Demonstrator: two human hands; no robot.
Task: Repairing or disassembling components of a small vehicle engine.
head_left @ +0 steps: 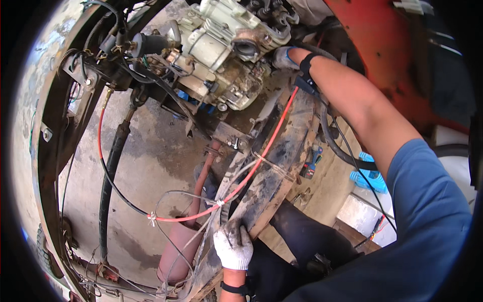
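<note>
My left hand (233, 245), in a dirty white work glove, grips the lower edge of a grimy metal frame rail (282, 151) that runs up toward a small engine (229, 55). My right hand (286, 58), also gloved, reaches up beside the engine's right side, next to its round intake port; the fingers are partly hidden, so what they hold is unclear. A red cable (251, 168) runs along the rail, tied with white straps to grey wires (176, 201).
A dark curved frame tube (55, 151) sweeps down the left. A black hose (108, 171) and a rusty exhaust pipe (178, 246) hang over the concrete floor (146, 151). An orange body panel (387, 50) is at upper right, a blue tool (312, 161) and blue sandals (370, 176) lie below.
</note>
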